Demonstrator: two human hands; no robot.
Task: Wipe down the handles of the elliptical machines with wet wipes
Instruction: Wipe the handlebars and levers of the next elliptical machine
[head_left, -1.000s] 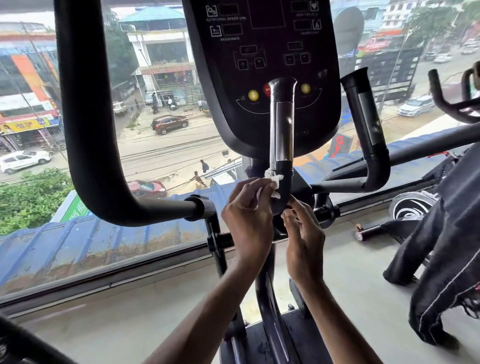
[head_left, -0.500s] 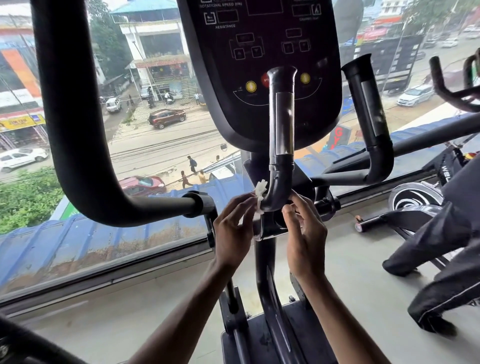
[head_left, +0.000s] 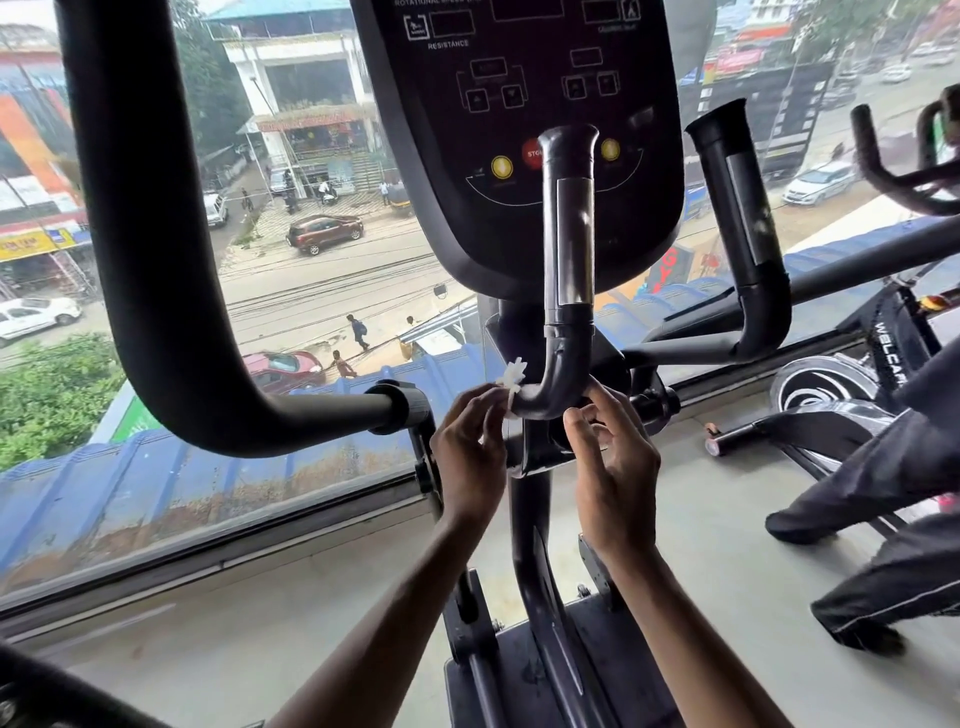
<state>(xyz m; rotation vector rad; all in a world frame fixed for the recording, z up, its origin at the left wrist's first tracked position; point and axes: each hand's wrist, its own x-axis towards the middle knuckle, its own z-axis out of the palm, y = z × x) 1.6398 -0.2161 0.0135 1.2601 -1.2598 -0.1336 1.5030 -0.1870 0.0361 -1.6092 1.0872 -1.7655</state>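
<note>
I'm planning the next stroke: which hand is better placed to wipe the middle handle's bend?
Left. The left hand pinches the wipe right against the handle at its bend. The right hand shows no wipe and seems only to steady the bend's other side.

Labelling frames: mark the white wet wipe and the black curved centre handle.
white wet wipe (head_left: 511, 375): head view, crumpled tuft sticking up.
black curved centre handle (head_left: 567, 364): head view, lower bend under metal sensor.
</note>
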